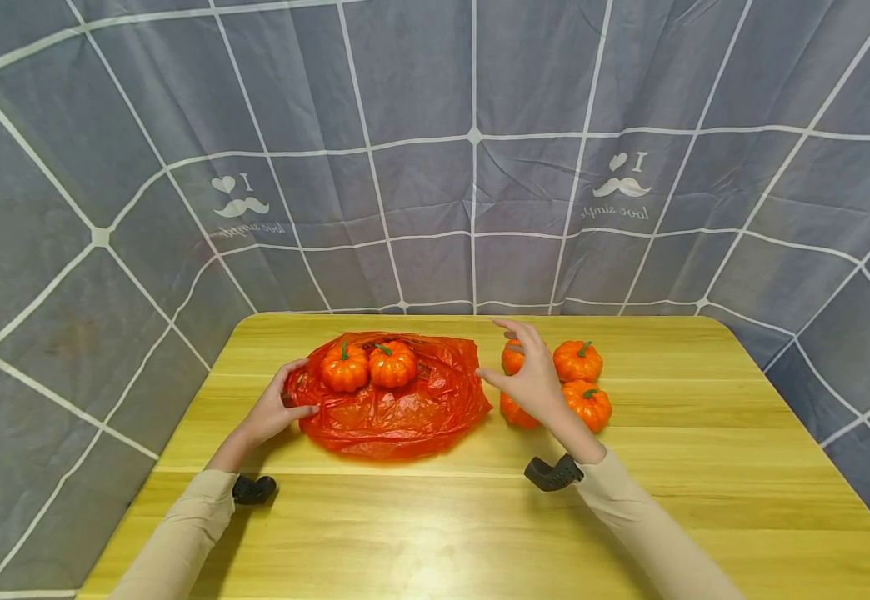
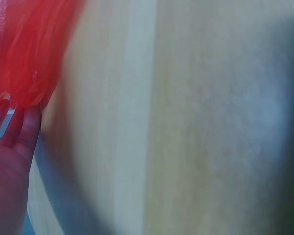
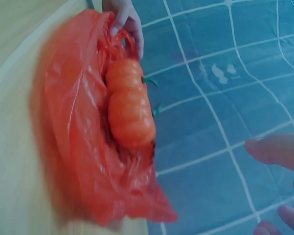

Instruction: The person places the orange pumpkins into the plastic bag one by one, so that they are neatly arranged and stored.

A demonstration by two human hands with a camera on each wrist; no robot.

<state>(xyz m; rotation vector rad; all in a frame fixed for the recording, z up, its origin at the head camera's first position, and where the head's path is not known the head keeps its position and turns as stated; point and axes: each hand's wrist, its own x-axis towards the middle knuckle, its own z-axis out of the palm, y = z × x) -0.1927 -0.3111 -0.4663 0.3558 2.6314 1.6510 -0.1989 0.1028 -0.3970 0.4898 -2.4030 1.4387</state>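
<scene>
Two beige sleeves (image 1: pixel 180 533), nearest the head camera, enter from 7 and 5 o'clock, each bearing one black wrist device (image 1: pixel 255 490). From my remote station I take the single red plastic bag (image 1: pixel 397 421), lying on the counter (image 1: pixel 435 525), as the dial's centre. At its 9 o'clock end, the left hand (image 1: pixel 268 412) has thumb and fingers closed on the plastic. Two orange pumpkins (image 1: pixel 344 367) sit side by side atop the bag, toward 11 and 12 o'clock. At 3 o'clock, four more pumpkins (image 1: pixel 577 361) stand grouped; the right hand (image 1: pixel 536 383), fingers parted and grasping nothing, partly hides two of these from me.
</scene>
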